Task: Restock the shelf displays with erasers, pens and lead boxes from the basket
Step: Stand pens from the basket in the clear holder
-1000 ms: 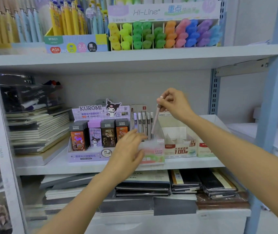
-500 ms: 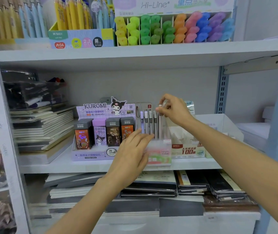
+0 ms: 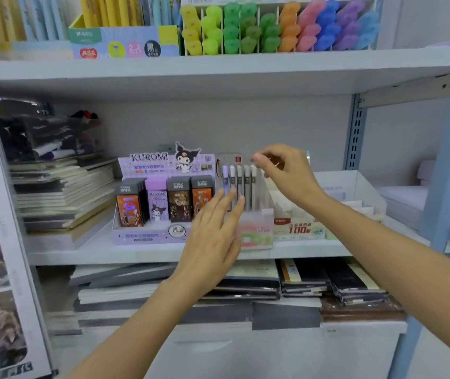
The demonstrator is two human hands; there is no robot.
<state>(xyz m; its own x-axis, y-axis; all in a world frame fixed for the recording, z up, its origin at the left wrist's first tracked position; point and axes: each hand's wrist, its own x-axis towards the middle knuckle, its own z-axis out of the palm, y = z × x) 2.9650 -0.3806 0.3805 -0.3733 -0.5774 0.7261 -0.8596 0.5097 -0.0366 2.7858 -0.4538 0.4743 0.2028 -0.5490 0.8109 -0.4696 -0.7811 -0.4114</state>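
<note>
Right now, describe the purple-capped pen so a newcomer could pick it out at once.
On the middle shelf, find the lilac Kuromi display box; just right of it, slim upright pens stand in a row. The purple-capped pen is the leftmost, and the only one not white-capped.

Centre of the frame: five pens (image 3: 239, 184) stand in a row. Left of them, four lead boxes (image 3: 158, 205) front their display (image 3: 147, 237).

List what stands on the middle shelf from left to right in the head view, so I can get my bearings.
Stack of notebooks → Kuromi lead-box display → clear holder of upright pens → white box marked 100 → open white bin at the far right.
</note>
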